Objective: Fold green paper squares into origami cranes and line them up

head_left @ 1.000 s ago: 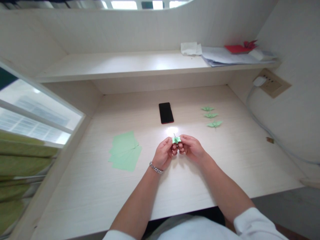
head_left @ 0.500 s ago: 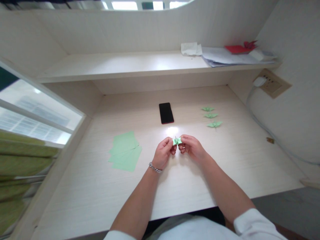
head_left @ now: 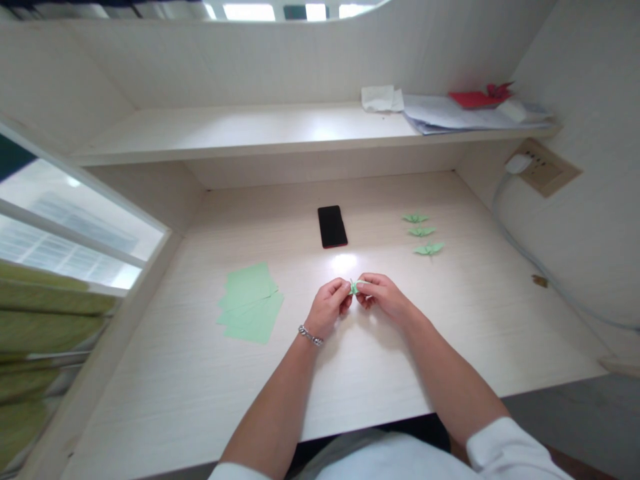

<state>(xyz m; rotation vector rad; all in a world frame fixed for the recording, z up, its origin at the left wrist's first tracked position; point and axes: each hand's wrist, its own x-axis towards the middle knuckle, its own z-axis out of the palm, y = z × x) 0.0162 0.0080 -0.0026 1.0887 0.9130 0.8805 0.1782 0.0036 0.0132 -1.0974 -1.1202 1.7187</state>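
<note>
A small green paper crane is held between my two hands above the desk, mostly covered by fingers. My left hand pinches its left side with thumb and fingers. On the opposite side, my right hand is closed on the crane's other wing. Three finished-looking green paper cranes lie in a column at the right of the desk. To the left, several green paper sheets are spread in an overlapping pile.
Beyond my hands lies a black phone. A shelf runs across the back, bearing white papers, a red sheet and a red folded figure. On the right wall, a cable hangs from a socket.
My fingers have moved inward over the crane's wings, so less of the green paper shows. Both hands have dropped slightly nearer to me.
</note>
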